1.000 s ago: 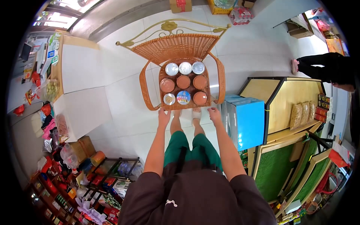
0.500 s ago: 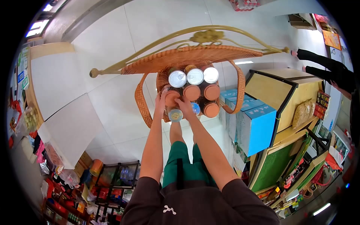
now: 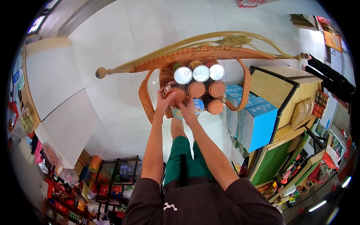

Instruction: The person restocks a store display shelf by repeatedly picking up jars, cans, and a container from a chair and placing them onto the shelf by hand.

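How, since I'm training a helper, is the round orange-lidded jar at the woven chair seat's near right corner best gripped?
Probably around the round jar just below its orange lid, coming from above and the near side: it stands lid-up, another orange-lidded jar crowds its far side, a round blue-topped container its left.

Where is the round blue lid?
In the head view, the blue lid is in the wicker chair, just right of the right hand, beside a brown-lidded jar.

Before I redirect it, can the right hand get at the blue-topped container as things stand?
Probably yes: the right hand is beside the blue-topped container, whose top is largely uncovered, though that hand touches a brown-lidded jar.
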Demonstrator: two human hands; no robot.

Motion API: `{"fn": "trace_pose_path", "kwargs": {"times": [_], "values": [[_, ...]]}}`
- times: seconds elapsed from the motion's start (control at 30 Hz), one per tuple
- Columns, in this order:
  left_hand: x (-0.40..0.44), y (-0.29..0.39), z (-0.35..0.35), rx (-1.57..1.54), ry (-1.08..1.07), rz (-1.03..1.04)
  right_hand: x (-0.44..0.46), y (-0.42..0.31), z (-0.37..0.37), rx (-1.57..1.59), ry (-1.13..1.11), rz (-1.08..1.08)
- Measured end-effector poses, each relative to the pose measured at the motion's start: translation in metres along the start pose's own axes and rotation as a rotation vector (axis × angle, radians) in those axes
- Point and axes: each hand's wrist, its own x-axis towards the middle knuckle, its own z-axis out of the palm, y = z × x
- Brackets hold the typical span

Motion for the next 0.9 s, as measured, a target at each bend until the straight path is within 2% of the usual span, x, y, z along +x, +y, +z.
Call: {"fn": "trace_pose_path", "kwargs": {"times": [0.07, 0.13, 0.23, 0.27, 0.37, 0.4, 0.5, 0.6, 0.67, 0.7, 0.73, 0.8, 0.87, 0.9], "values": [[-0.015, 0.013, 0.000, 0.008, -0.027, 0.001, -0.020, -0.019, -0.007, 0.006, -0.072, -0.004], [-0.023, 0.019, -0.003, 0.019, -0.045, 0.002, -0.042, -0.048, -0.013, 0.526, -0.114, 0.099], [-0.030, 0.021, -0.003, 0.135, -0.057, 0.026, -0.050, -0.061, -0.027, 0.582, -0.155, 0.133], [-0.037, 0.022, 0.000, 0.011, -0.039, 0.005, -0.052, -0.059, -0.028, 0.592, -0.148, 0.130], [-0.039, -0.006, -0.004, -0.200, -0.025, 0.029, -0.045, -0.038, -0.029, 0.380, -0.172, 0.058], [-0.033, -0.017, -0.004, -0.300, -0.014, 0.063, -0.044, -0.034, -0.025, 0.350, -0.103, -0.001], [-0.043, -0.018, 0.001, -0.332, 0.029, 0.023, -0.041, -0.031, -0.027, 0.454, -0.128, -0.058], [-0.063, -0.001, 0.011, -0.291, 0.039, 0.024, -0.039, -0.032, -0.035, 0.318, -0.097, -0.102], [-0.072, 0.000, 0.005, -0.242, -0.040, 0.061, -0.043, -0.047, -0.046, 0.150, -0.097, -0.292], [-0.081, 0.006, 0.005, -0.233, -0.056, 0.045, -0.054, -0.070, -0.057, 0.323, -0.215, -0.114], [-0.088, 0.010, 0.005, -0.220, -0.073, 0.027, -0.054, -0.060, -0.058, 0.241, -0.207, 0.004], [-0.094, 0.010, 0.000, -0.284, -0.083, -0.026, -0.055, -0.061, -0.062, 0.596, -0.218, 0.299], [-0.103, 0.019, 0.005, -0.251, -0.024, -0.062, -0.051, -0.083, -0.074, 0.556, -0.069, 0.305], [-0.098, 0.018, 0.002, -0.241, -0.081, -0.039, -0.034, -0.069, -0.074, 0.482, -0.003, 0.205]]}}
